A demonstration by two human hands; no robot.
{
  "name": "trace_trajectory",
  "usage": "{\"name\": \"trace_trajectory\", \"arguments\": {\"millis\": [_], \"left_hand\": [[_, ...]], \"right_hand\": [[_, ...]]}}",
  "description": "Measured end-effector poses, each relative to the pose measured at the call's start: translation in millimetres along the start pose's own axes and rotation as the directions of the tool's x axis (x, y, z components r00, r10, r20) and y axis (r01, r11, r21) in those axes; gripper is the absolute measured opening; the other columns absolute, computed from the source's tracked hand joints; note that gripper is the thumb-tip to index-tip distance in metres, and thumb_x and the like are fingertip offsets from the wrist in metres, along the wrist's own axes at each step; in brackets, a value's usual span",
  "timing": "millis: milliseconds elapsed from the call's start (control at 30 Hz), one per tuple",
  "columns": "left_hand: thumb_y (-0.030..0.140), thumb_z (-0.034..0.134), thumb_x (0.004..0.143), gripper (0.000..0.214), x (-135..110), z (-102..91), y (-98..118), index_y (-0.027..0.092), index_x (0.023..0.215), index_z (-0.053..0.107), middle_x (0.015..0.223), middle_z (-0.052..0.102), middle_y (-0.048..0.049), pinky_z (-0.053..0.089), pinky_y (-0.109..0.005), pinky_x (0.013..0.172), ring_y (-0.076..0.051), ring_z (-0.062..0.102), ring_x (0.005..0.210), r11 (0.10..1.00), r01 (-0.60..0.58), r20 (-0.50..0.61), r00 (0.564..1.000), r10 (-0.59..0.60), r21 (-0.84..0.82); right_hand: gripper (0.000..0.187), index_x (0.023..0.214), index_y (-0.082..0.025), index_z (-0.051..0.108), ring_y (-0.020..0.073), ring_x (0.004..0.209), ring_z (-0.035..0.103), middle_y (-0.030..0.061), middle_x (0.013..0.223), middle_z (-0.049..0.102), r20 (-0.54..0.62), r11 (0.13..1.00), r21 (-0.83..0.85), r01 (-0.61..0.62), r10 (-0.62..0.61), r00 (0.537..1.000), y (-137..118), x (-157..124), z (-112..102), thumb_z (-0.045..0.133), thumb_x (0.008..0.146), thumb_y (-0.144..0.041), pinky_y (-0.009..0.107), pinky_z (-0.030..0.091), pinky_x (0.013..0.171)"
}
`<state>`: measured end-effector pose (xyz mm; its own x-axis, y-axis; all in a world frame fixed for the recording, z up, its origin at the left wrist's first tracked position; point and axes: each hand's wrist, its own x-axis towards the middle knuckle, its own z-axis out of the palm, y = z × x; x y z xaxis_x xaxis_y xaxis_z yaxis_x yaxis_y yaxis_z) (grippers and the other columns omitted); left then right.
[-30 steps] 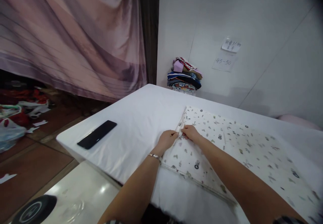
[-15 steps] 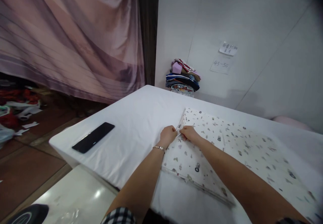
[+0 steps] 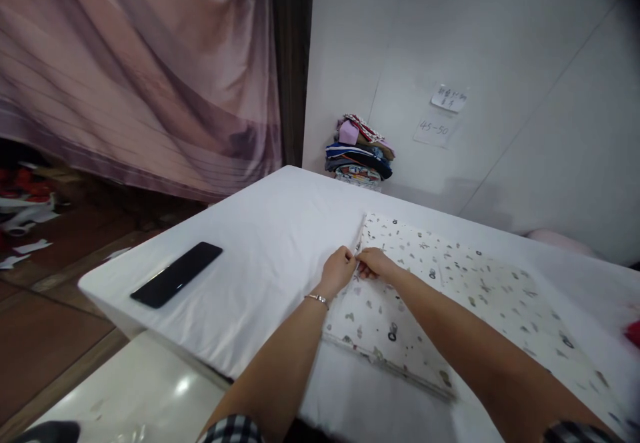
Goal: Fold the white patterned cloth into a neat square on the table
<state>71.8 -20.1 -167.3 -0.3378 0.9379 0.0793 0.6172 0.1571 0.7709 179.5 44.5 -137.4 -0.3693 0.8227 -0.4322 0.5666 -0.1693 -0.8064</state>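
A white cloth printed with small motifs [image 3: 400,310] lies folded in layers on the white-covered table [image 3: 260,243]. My left hand [image 3: 340,268], with a bracelet at its wrist, pinches the cloth's left edge. Close beside it my right hand [image 3: 375,263] grips the same edge, its fingers curled from the cloth's side. The fingertips of both hands nearly meet. Under the hands, the exact fold of fabric in the pinch is hidden.
A black phone-like slab [image 3: 177,274] lies on the table's left part. Folded textiles [image 3: 360,150] are stacked by the wall, near paper notes [image 3: 435,130]. A pinkish curtain [image 3: 150,76] hangs at left. A glossy pale surface [image 3: 135,383] stands in front, lower left.
The view has shifted slightly. Both hands stay at the cloth's left edge, their fingertips now a little closer together. A red thing has come into view at the far right.
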Motion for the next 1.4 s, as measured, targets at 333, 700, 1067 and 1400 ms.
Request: {"name": "trace_trajectory", "arguments": {"millis": [333, 700, 1067, 1400], "left_hand": [[0.018, 0.053, 0.077, 0.005, 2.8, 0.3, -0.6, 0.02, 0.073, 0.056, 0.076, 0.064, -0.0007, 0.039, -0.024, 0.064, -0.014, 0.057, 0.071, 0.997, 0.025, -0.034, 0.999, -0.028, -0.077], [0.017, 0.054, 0.077, 0.009, -2.0, 5.8, 1.6, 0.018, 0.076, 0.063, 0.083, 0.065, -0.0022, 0.042, -0.024, 0.069, -0.013, 0.058, 0.073, 0.984, -0.164, -0.071, 0.985, 0.159, -0.064], [0.028, 0.058, 0.08, 0.014, 5.4, -9.2, -7.2, 0.02, 0.079, 0.069, 0.094, 0.067, -0.0046, 0.042, -0.027, 0.075, -0.017, 0.059, 0.086, 0.986, -0.035, -0.005, 0.999, 0.036, 0.162], [0.031, 0.058, 0.081, 0.016, 4.6, 1.7, -2.8, 0.018, 0.087, 0.064, 0.099, 0.062, -0.0092, 0.042, -0.028, 0.077, -0.022, 0.058, 0.096, 0.933, -0.104, 0.055, 0.994, 0.09, 0.343]], "right_hand": [[0.015, 0.062, -0.018, 0.049, 0.0101, 0.031, 0.049, -0.0037, 0.042, 0.053, -0.126, 1.0, -0.006, 0.011, -0.012, 0.992, 0.3, 4.8, 5.4, 0.053, 0.073, -0.007, 0.019, 0.034, 0.032], [0.028, 0.061, -0.013, 0.058, 0.0117, 0.038, 0.055, 0.003, 0.046, 0.059, 0.052, 0.991, 0.031, -0.13, 0.128, 0.99, -13.5, -0.5, -5.4, 0.051, 0.084, -0.027, 0.019, 0.041, 0.036], [0.029, 0.063, -0.013, 0.054, 0.0086, 0.035, 0.051, 0.0022, 0.045, 0.058, 0.041, 0.983, 0.054, -0.176, 0.174, 0.984, 2.4, 0.9, -12.8, 0.042, 0.089, -0.017, 0.016, 0.034, 0.032], [0.022, 0.066, -0.014, 0.054, 0.0096, 0.037, 0.054, 0.0009, 0.047, 0.059, 0.01, 0.994, 0.023, -0.111, 0.111, 0.994, 5.2, -0.7, -15.4, 0.047, 0.087, -0.016, 0.017, 0.037, 0.034]]}}
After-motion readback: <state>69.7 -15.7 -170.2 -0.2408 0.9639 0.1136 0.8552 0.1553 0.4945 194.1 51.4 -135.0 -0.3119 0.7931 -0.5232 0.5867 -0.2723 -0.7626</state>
